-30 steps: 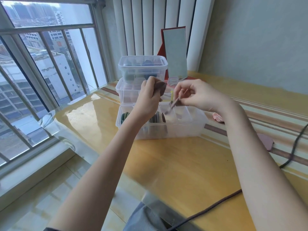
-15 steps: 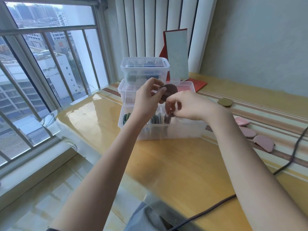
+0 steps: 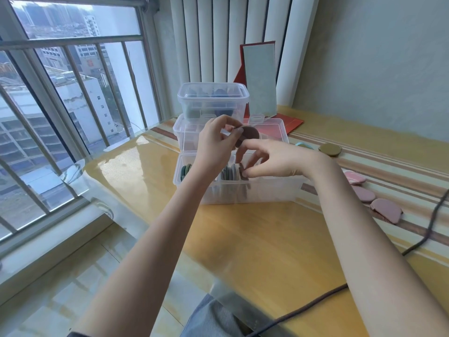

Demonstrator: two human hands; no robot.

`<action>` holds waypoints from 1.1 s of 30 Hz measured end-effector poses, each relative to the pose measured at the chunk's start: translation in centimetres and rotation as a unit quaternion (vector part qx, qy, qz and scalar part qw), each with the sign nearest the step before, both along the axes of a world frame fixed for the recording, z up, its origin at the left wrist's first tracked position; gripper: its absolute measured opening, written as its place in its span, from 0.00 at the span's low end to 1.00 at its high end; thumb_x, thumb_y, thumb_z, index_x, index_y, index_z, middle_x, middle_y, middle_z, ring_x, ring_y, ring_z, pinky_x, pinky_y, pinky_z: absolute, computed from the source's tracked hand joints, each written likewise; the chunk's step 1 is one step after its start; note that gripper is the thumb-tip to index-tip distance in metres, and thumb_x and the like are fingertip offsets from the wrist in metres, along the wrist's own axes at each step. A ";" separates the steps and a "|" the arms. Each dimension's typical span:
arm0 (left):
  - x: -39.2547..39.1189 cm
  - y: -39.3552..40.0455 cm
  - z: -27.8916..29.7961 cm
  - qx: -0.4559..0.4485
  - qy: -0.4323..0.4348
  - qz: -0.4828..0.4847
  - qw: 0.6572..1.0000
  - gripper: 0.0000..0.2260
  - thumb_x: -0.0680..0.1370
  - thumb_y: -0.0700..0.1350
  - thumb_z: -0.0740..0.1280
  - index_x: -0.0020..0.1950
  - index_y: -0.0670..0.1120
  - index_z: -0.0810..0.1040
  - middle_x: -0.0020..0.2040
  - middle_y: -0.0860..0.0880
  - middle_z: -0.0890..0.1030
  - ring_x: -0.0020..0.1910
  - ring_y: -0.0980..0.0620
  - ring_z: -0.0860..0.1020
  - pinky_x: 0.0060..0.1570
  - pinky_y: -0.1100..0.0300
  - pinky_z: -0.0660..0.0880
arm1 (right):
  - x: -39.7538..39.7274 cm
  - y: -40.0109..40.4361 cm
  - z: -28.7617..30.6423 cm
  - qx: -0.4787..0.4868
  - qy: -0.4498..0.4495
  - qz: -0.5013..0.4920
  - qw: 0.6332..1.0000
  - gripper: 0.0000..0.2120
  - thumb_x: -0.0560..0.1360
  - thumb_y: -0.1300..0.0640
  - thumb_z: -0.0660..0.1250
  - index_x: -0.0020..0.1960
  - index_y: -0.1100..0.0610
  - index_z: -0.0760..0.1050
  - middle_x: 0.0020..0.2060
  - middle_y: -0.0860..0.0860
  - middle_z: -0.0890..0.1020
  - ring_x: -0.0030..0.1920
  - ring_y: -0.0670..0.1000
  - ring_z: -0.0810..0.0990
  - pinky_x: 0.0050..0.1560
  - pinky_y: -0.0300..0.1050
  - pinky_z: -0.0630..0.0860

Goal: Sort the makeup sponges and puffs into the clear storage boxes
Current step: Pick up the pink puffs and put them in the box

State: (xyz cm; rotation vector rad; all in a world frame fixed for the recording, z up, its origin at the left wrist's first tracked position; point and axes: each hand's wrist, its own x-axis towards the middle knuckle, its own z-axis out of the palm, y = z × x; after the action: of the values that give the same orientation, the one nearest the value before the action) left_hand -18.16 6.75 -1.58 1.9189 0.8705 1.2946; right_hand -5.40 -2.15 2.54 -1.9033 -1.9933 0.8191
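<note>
My left hand (image 3: 213,144) holds a round dark brown puff (image 3: 247,135) up above the nearest clear box (image 3: 262,190). My right hand (image 3: 267,159) reaches into that box, its fingertips pinching a brown puff (image 3: 243,171) that stands on edge among grey and green puffs (image 3: 185,171). Behind it stand a second clear box (image 3: 184,137) and, on top of that one, a third clear box (image 3: 213,100) with dark puffs inside. To the right, on the table, lie three pink puffs (image 3: 386,210) and an olive round puff (image 3: 330,149).
A red-framed mirror (image 3: 260,79) stands behind the boxes against vertical blinds. A dark cable (image 3: 432,224) runs across the table's right side and front. The window with bars is at the left, beyond the table's left edge (image 3: 102,186).
My right hand has gone down from beside the left hand into the nearest box with a brown puff. The left hand stays raised, its round puff now plainly showing.
</note>
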 end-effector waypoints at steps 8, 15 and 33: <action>0.0 -0.1 0.0 -0.008 0.007 0.001 1.000 0.03 0.76 0.41 0.68 0.45 0.49 0.77 0.48 0.45 0.78 0.40 0.46 0.80 0.42 0.51 0.80 | -0.7 0.4 -0.2 0.097 -0.041 -0.052 0.993 0.06 0.73 0.54 0.72 0.42 0.48 0.75 0.41 0.44 0.80 0.44 0.47 0.79 0.41 0.41 0.74; 0.0 -0.6 0.1 -0.018 0.039 -0.040 0.998 0.01 0.74 0.40 0.70 0.45 0.45 0.80 0.40 0.51 0.79 0.27 0.62 0.76 0.31 0.68 0.71 | -0.1 0.2 0.0 0.162 0.087 -0.105 0.977 0.11 0.78 0.50 0.65 0.40 0.54 0.75 0.29 0.48 0.78 0.31 0.48 0.76 0.38 0.42 0.71; -0.3 -0.3 0.1 -0.087 -0.015 0.031 0.996 0.06 0.69 0.43 0.56 0.39 0.43 0.70 0.31 0.48 0.74 0.32 0.46 0.76 0.40 0.39 0.78 | 0.3 -0.7 0.5 0.109 0.057 -0.031 0.992 0.11 0.74 0.63 0.66 0.47 0.49 0.81 0.46 0.49 0.82 0.40 0.48 0.75 0.45 0.43 0.76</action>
State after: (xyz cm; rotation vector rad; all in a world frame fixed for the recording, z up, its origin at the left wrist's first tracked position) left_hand -18.44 6.46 -1.52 1.7448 1.0002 1.2362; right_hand -5.13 -2.88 3.07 -1.7458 -1.8624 0.6487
